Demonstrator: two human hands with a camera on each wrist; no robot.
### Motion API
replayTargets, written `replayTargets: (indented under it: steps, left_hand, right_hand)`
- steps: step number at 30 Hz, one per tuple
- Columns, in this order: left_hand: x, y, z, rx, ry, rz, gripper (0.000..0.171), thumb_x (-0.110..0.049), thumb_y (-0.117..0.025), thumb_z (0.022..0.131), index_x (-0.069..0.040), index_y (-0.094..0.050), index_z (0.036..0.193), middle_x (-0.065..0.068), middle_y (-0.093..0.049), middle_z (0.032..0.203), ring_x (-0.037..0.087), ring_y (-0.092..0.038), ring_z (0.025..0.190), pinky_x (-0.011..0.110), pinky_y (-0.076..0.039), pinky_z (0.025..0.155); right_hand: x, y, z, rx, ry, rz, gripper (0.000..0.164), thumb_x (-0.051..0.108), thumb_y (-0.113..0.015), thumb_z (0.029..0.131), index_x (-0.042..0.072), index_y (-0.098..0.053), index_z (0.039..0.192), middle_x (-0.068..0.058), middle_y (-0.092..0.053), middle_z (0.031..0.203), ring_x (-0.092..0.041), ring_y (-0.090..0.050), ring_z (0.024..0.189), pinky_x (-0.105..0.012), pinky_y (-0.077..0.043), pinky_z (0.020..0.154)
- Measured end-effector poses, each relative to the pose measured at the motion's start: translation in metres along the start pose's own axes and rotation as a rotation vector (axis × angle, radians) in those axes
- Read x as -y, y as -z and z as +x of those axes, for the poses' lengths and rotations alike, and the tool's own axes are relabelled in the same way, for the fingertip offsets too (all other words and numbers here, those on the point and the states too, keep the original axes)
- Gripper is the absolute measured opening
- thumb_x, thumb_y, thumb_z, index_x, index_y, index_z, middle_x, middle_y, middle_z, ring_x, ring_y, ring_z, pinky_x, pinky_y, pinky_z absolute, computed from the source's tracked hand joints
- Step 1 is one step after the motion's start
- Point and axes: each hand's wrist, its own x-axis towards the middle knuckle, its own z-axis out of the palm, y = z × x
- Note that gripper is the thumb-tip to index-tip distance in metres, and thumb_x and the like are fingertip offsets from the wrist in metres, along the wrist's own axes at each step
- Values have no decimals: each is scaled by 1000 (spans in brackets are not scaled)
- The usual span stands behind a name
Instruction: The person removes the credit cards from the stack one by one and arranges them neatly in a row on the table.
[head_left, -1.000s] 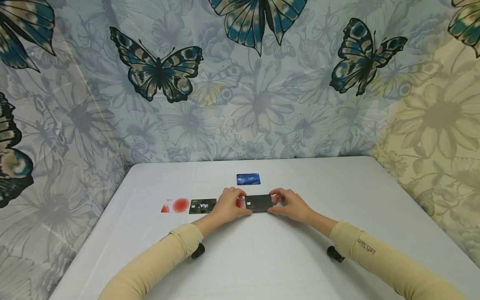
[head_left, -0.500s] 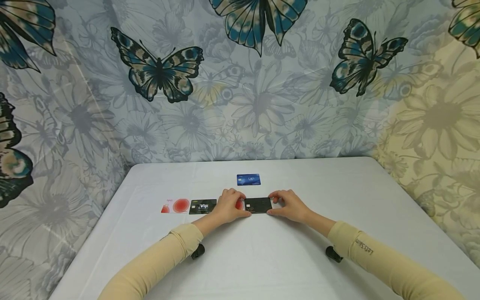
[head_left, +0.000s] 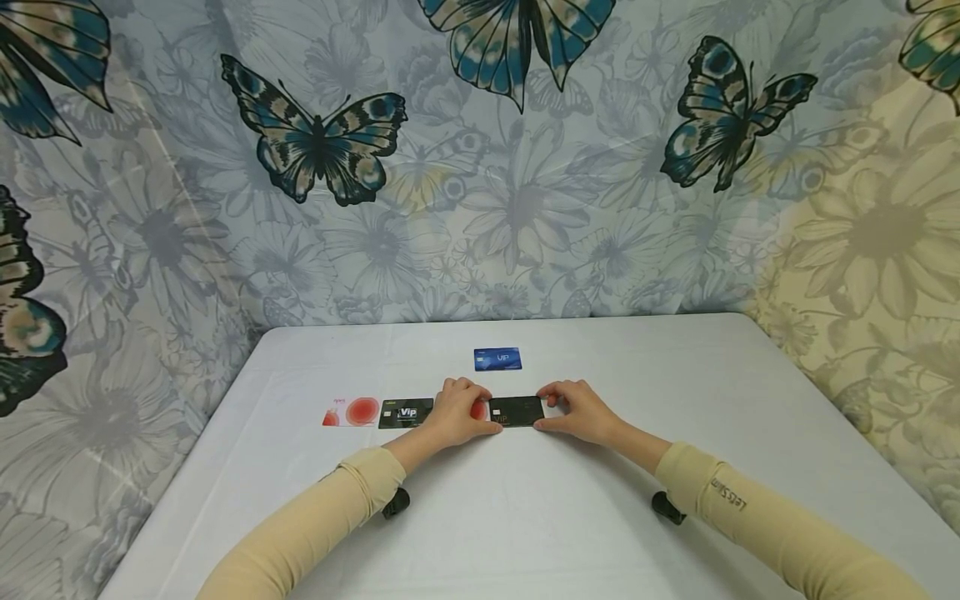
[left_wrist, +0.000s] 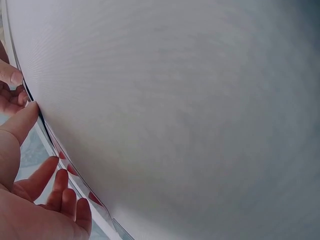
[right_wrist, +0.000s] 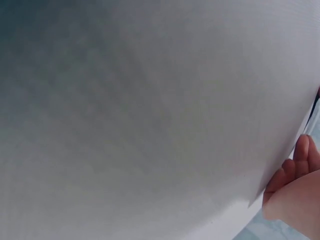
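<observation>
A black card [head_left: 516, 412] with a small chip lies level on the white table, at the right end of a row of cards. My left hand [head_left: 454, 413] holds its left side, thumb at the near corner and index finger at the far one. On the opposite side my right hand [head_left: 577, 412] grips the right corners the same way. Partly hidden under my left hand is a card with a red circle [head_left: 478, 409]. Further left lie a black Vip card [head_left: 397, 413] and a white card with red circles [head_left: 350, 412]. The left wrist view catches my left fingers [left_wrist: 46, 180] beside the row, edge-on.
Behind the row lies a blue VIP card [head_left: 497, 359], apart from the others. A white cloth covers the table [head_left: 525, 517], which reaches back to a butterfly-patterned curtain [head_left: 525, 200]. Dark wrist devices [head_left: 396, 502] hang below both forearms.
The black card has come slightly toward me and down, now lying in line with the row. Both hands have stayed on it, the right shifting slightly left.
</observation>
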Motion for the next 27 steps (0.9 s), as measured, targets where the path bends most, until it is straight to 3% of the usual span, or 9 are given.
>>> replayTargets:
  steps: [27]
  left_hand:
    - [0, 2, -1, 8, 2, -14, 51, -37, -80, 79, -8, -66, 118, 8, -57, 111, 27, -43, 106, 43, -39, 89]
  right_hand:
    - [3, 3, 0, 31, -7, 7, 49, 30, -83, 78, 2, -64, 114, 2, -58, 89, -23, -43, 88, -39, -33, 81]
